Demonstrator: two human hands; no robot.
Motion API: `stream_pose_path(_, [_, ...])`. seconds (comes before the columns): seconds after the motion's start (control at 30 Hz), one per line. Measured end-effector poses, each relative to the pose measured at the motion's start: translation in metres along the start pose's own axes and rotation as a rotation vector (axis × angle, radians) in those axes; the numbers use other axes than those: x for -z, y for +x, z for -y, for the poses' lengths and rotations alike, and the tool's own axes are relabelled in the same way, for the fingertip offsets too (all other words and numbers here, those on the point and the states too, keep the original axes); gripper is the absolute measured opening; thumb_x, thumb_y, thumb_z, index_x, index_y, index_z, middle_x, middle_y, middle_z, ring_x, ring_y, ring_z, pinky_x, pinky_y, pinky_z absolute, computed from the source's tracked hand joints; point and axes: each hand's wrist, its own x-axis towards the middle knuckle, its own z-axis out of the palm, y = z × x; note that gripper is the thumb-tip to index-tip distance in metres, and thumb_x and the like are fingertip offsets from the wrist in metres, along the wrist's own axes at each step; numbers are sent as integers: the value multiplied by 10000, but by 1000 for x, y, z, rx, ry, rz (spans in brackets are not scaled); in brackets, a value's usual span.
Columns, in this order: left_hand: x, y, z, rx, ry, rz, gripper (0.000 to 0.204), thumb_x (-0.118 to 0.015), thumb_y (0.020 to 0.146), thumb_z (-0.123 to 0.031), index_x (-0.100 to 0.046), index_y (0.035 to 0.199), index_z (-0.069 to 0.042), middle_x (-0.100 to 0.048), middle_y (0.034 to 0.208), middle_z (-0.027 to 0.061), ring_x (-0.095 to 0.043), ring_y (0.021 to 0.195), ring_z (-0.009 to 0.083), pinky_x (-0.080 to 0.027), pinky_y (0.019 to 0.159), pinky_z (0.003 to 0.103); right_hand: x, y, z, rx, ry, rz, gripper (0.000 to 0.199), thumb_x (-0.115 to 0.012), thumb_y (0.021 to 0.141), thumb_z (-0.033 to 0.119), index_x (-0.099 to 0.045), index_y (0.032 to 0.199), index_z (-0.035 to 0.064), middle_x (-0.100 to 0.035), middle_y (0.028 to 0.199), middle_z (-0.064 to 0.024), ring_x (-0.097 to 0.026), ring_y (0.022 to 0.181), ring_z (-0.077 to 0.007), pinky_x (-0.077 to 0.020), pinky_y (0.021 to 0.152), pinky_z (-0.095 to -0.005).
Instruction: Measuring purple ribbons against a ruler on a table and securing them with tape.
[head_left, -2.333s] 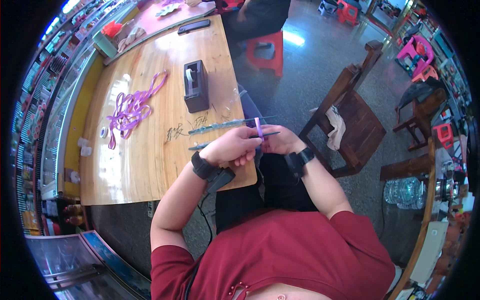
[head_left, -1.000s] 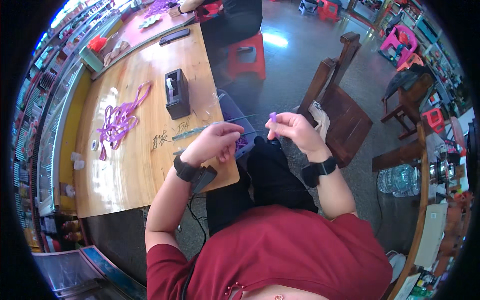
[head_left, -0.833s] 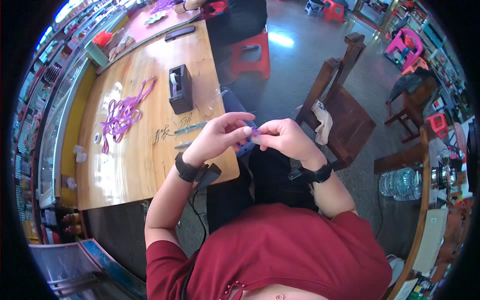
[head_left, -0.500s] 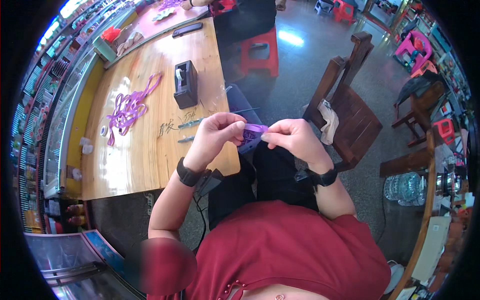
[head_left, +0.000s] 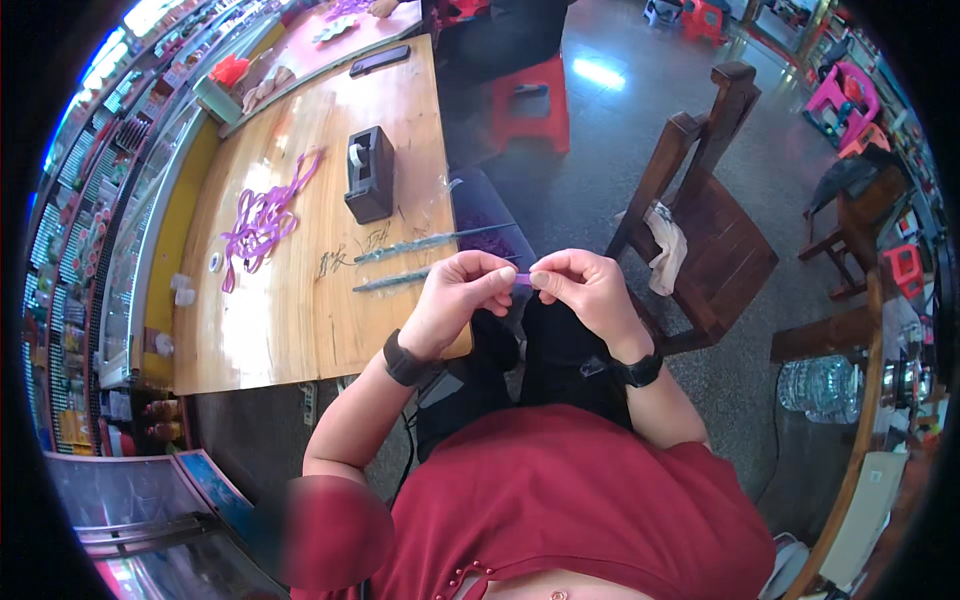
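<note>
A short piece of purple ribbon (head_left: 523, 280) is stretched between my hands, above my lap and just off the table's right edge. My left hand (head_left: 462, 297) pinches one end between thumb and forefinger. The other end is pinched by my right hand (head_left: 597, 300), its fingertips almost touching the left ones. Most of the ribbon is hidden by my fingers. On the table, left of my hands, lie two thin, dark, wrapped sticks (head_left: 425, 244). Farther left is a loose tangle of purple ribbon (head_left: 262, 218).
A black tape dispenser (head_left: 370, 178) and a dark phone (head_left: 380, 60) lie on the wooden table (head_left: 310, 330). Beside its right edge stands a plastic bin (head_left: 476, 195) with purple pieces. A wooden chair (head_left: 705, 250) with a cloth is at right. Another person sits beyond, near a red stool (head_left: 545, 110).
My hands have drawn closer together and slightly lower, so less ribbon shows between them. The sticks on the table are more exposed. The view has shifted a little.
</note>
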Motion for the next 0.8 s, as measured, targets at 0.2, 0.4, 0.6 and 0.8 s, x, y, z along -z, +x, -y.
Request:
stream_pose_path(0.2, [7,4,6,127,-268,-42,151,-612,979,-171,-642,1007,-25,-643,801,36,-639,704,108,-535,628,214,-6,6,-9,89,175,10,191,-760,856,78,-691,1019,6,-680,849,-10,-619,759,-65,-522,692,-221])
stream_pose_path(0.4, [-1,2,7,94,-282,-50,156,-627,966,-151,-650,1048,-20,-652,819,36,-649,725,109,-544,650,219,0,13,-13,181,-91,-7,152,-768,844,72,-702,966,10,-680,848,-1,-630,769,-61,-519,701,-210])
stream_pose_path(0.6, [9,-8,1,14,5,-136,148,-645,950,-129,-667,1038,-13,-661,844,32,-646,744,98,-547,677,233,37,12,-27,-71,72,31,87,-710,869,31,-676,946,13,-658,799,-14,-610,703,-71,-490,652,-201])
stream_pose_path(0.8, [49,-42,-27,-51,113,-322,175,-636,956,-131,-659,1041,21,-653,834,39,-640,741,106,-547,670,246,51,59,-91,-182,-320,221,165,-693,884,84,-657,1023,1,-650,832,-6,-580,697,-65,-475,634,-220])
